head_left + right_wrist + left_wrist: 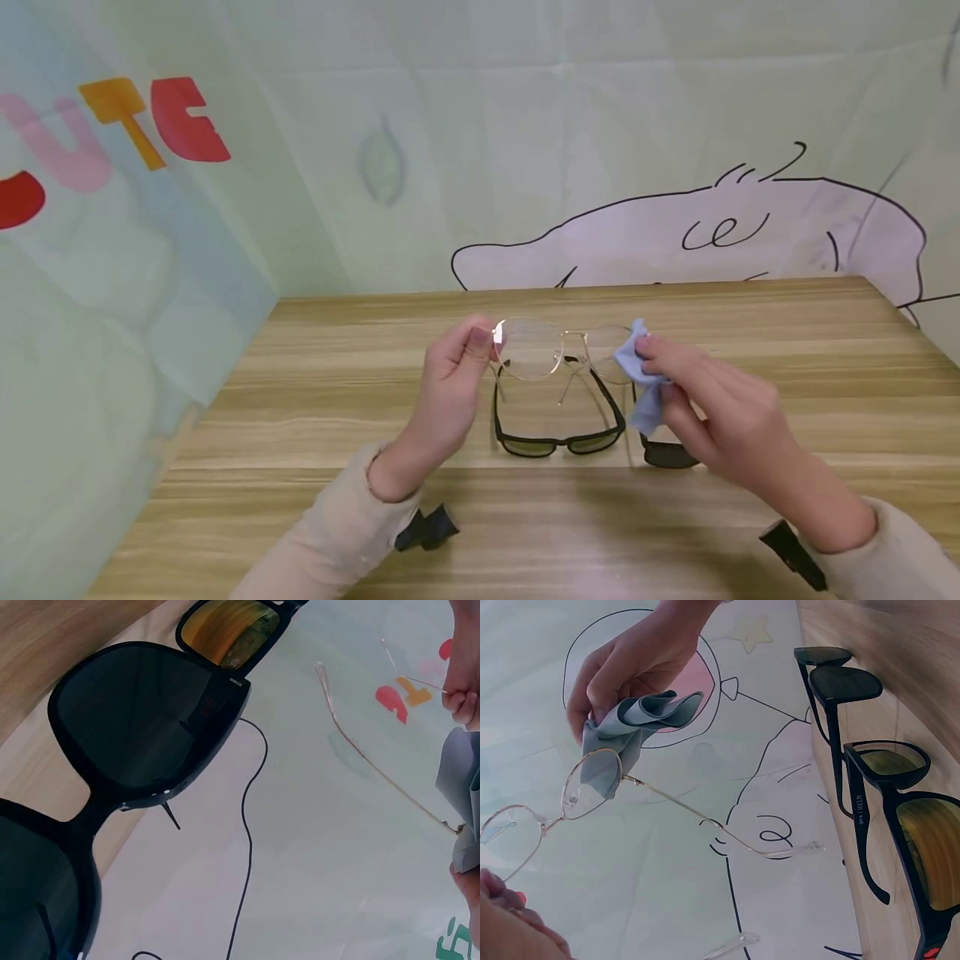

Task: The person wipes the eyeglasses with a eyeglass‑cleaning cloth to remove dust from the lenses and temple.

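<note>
A pair of thin gold-rimmed eyeglasses [531, 350] is held up above the table, its temples unfolded. My left hand [442, 400] pinches the frame at its left end, thumb on the near side. At the other end, my right hand [738, 417] grips a light blue cleaning cloth [647, 408] pressed around the outer edge of the right lens. In the left wrist view the crumpled cloth [604, 754] covers part of that lens, and the fingers behind it are partly hidden. The right wrist view shows one gold temple [390, 778] sticking out from the cloth.
Below the eyeglasses, black sunglasses with yellowish lenses [559, 443] stand on the wooden table [300, 400]. Dark-lensed sunglasses [667, 455] sit to their right, partly behind my right hand. A printed cloth backdrop [337, 167] rises behind the table and along its left side.
</note>
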`<state>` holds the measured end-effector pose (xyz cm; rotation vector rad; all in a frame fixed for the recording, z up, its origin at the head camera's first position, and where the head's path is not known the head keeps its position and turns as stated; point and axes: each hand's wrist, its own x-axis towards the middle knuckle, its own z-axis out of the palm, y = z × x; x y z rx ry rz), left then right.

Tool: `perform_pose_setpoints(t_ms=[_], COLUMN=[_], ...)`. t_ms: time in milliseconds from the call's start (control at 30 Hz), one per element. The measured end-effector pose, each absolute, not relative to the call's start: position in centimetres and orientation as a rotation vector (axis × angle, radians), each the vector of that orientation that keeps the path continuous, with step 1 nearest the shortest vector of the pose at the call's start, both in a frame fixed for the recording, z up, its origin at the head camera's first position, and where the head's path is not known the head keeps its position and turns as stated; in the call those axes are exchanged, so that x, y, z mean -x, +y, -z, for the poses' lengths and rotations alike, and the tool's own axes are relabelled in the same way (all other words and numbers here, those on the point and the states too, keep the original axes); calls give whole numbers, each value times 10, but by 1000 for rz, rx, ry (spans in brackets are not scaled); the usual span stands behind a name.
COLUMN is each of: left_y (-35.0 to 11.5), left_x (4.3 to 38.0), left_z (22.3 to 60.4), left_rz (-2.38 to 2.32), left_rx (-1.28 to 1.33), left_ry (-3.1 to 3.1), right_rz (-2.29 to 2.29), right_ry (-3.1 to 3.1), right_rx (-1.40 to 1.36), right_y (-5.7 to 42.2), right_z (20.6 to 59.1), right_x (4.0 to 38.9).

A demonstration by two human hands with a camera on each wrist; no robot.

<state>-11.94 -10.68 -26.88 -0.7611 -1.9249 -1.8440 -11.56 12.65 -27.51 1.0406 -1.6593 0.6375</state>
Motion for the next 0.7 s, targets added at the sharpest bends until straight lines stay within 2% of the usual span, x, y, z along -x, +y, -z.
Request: perform_pose_setpoints(t_ms=[233, 700], left_y=[-101, -98], left_x=[123, 127], left_z=[273, 267], left_rz=[1805, 1805], left_rx=[811, 632], left_ry=[-1928, -1940], right_rz=[-654, -648], right_ry=[-1752, -1637], right_rx=[-1073, -1270], right_y=[122, 116], right_z=[275, 283], right_x=[120, 121])
